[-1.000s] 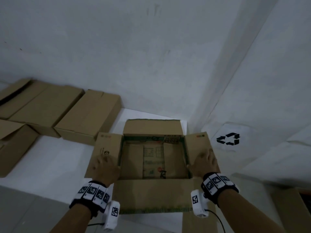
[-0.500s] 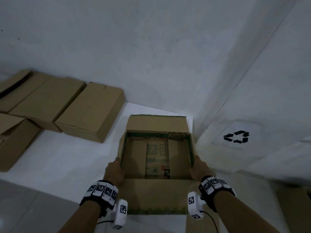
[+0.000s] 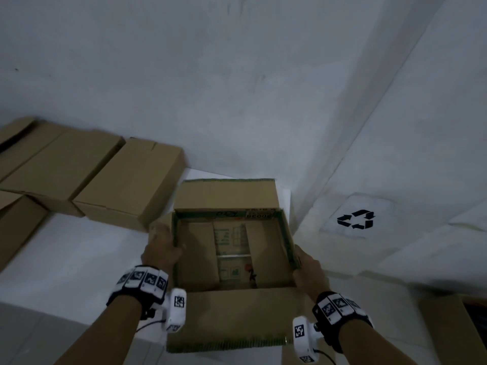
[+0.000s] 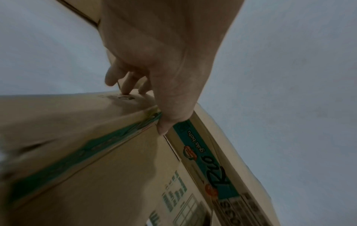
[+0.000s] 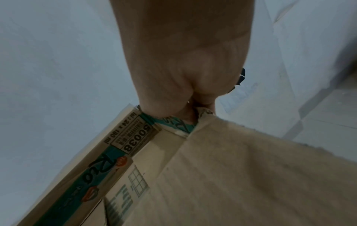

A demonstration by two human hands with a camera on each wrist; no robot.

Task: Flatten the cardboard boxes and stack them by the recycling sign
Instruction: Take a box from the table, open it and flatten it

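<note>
An open brown cardboard box (image 3: 232,306) with green-edged flaps and printed inner walls is held in front of me, its opening facing up. My left hand (image 3: 160,246) grips the box's left wall, thumb inside the rim, fingers on the folded-down flap outside (image 4: 164,107). My right hand (image 3: 307,270) grips the right wall (image 5: 173,107) the same way. The near flap (image 3: 232,320) and far flap (image 3: 226,192) stick outward. The black recycling sign (image 3: 355,219) is on a white sheet at the right.
Closed cardboard boxes (image 3: 129,183) lie in a row on the white floor at the left, against the wall. Another brown box (image 3: 448,330) shows at the lower right edge. A wall corner (image 3: 311,201) rises just behind the held box.
The side flaps, first spread flat under my palms, have been folded down. Both hands now grip the side walls, and the box has come closer and higher.
</note>
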